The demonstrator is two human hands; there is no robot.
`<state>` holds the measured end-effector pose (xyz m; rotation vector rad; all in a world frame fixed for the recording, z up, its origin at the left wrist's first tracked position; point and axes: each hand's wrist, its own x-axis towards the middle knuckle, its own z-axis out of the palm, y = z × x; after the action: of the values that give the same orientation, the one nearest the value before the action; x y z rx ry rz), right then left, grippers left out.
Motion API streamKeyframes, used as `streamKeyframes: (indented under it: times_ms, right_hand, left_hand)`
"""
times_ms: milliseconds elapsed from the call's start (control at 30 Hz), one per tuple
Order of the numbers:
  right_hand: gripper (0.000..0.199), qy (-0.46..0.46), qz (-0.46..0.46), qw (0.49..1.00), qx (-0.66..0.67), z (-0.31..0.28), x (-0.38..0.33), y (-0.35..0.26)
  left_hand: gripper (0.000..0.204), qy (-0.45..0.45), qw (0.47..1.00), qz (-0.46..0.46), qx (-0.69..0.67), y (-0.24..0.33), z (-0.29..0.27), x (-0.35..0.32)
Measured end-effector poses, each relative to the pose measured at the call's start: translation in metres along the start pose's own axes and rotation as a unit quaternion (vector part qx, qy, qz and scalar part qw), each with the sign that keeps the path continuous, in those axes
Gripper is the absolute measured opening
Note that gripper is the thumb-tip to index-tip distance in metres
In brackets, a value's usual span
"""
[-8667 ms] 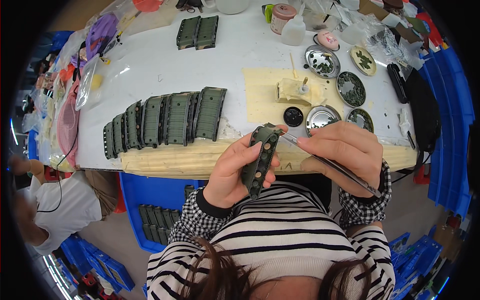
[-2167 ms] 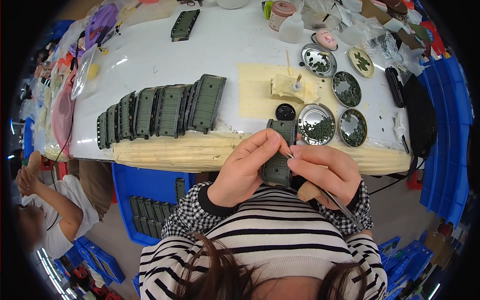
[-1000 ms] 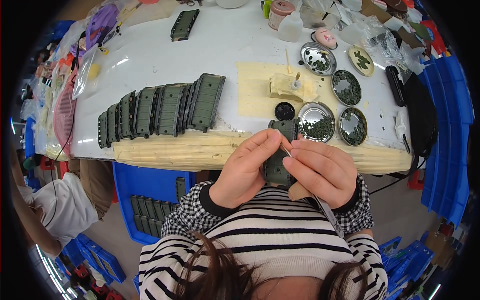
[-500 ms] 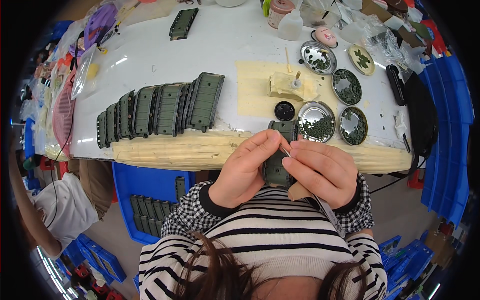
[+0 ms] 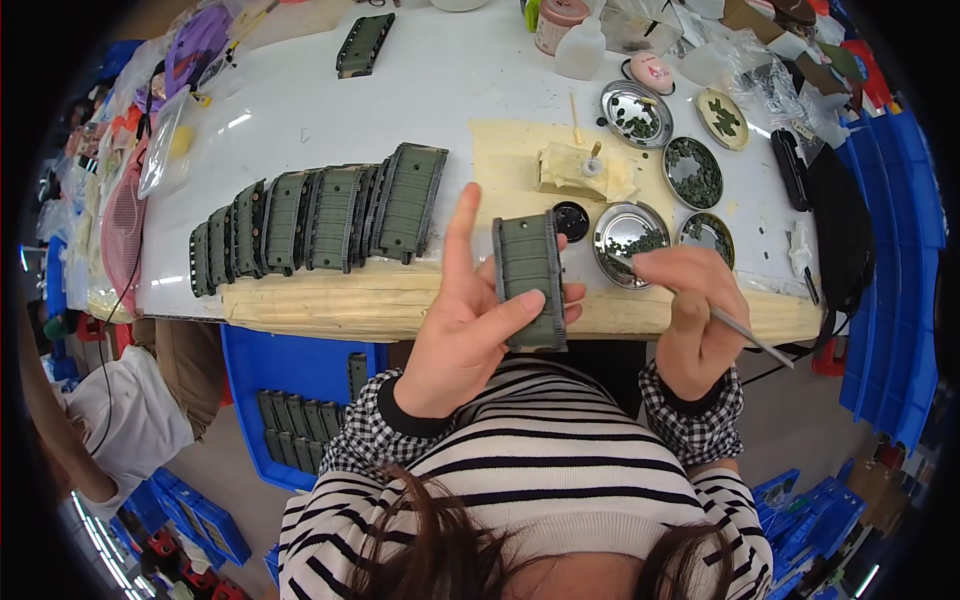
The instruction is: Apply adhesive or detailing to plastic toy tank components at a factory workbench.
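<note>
My left hand [image 5: 470, 320] holds a dark green ribbed plastic panel [image 5: 529, 275] upright in front of me, thumb across its lower face and index finger pointing up. My right hand [image 5: 692, 315] grips thin metal tweezers [image 5: 745, 335], whose tip reaches toward a round metal dish of small green parts [image 5: 628, 232]. A row of matching green panels [image 5: 320, 215] leans together on the white table [image 5: 300, 110] to the left.
Several more metal dishes of green bits [image 5: 692, 172] sit at the right, near a small black pot [image 5: 571, 220] and a tan cloth [image 5: 580, 170]. One lone panel [image 5: 362, 44] lies far back. A blue crate [image 5: 300, 400] with panels stands below; another person [image 5: 120, 420] sits at left.
My hands have parted: the right hand with the tweezers moved right, away from the panel toward the dish. The left hand raised the panel and its index finger straightened.
</note>
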<state>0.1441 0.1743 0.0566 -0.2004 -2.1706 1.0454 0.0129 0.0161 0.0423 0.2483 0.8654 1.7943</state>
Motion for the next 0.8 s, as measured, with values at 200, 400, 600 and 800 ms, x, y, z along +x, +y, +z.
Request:
streamKeyframes:
  times_ms: [200, 400, 600, 800]
  right_hand:
    - [0.012, 0.01, 0.079, 0.996, -0.046, 0.027, 0.002, 0.034]
    - [0.011, 0.001, 0.054, 0.994, -0.096, 0.036, 0.003, 0.044]
    - [0.011, -0.006, 0.052, 0.992, -0.111, 0.036, 0.003, 0.045]
    - [0.012, -0.009, 0.054, 0.993, -0.107, 0.036, 0.003, 0.045]
  left_hand:
    - [0.066, 0.021, 0.996, 0.003, -0.081, 0.003, -0.016, -0.002]
    - [0.045, 0.044, 0.995, 0.004, -0.092, 0.003, -0.02, -0.006]
    - [0.039, 0.077, 0.996, 0.023, -0.05, 0.003, -0.02, -0.005]
    - [0.04, 0.1, 0.992, 0.027, -0.072, 0.001, -0.019, -0.002]
